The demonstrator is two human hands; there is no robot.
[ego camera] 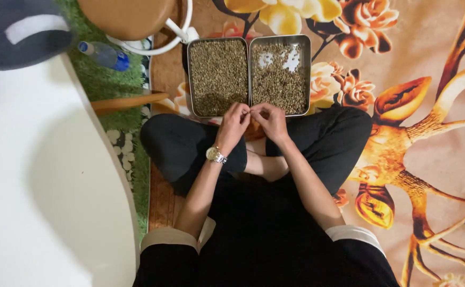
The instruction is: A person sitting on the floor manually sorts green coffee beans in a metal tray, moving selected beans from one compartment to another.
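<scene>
Both hands, left hand and right hand, are pinched together fingertip to fingertip over the near edge of two metal trays of greenish beans; whatever's pinched can't be made out. Trays are set on a flowered rug, white table alongside.

Two silver metal trays hold olive-green and tan grains; the right tray shows bare shiny patches among them. Beneath the trays lies a peach-pink rug patterned with yellow and orange roses and golden-orange branches. Left of the trays runs a strip of bright green shag mat, where a clear bottle with a blue cap lies. Further left is a plain white tabletop. Below the trays, black trousers; the left wrist carries a silver-and-gold watch.
</scene>
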